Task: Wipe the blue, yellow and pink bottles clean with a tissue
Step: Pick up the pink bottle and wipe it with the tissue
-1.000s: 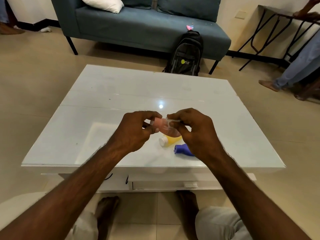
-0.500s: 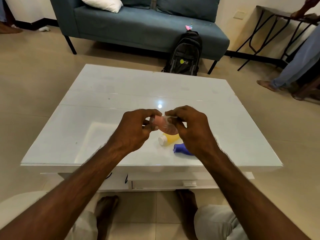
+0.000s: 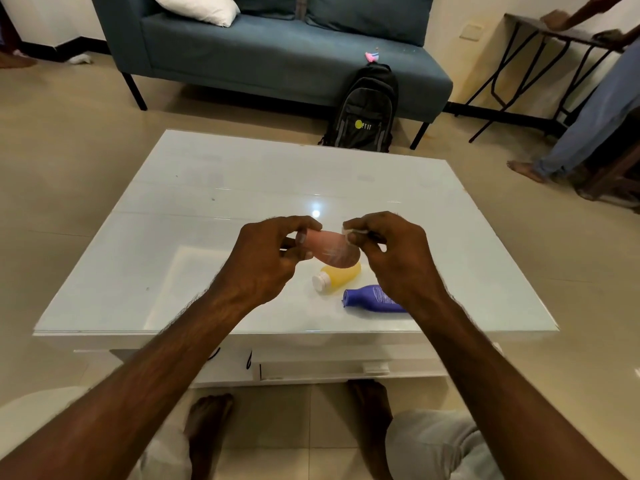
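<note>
Two bottles lie on the white counter point(image 3: 194, 258) nearest the person: the blue bottle point(image 3: 372, 299), then the yellow bottle point(image 3: 337, 278) at its 11 o'clock. Above them the left hand point(image 3: 266, 261) grips the pink bottle point(image 3: 332, 251) by its cap end, while the right hand point(image 3: 391, 252) pinches a small tissue point(image 3: 350, 231) at the bottle's 1 o'clock. So light a cap-end grip could let the bottle slip onto the others.
</note>
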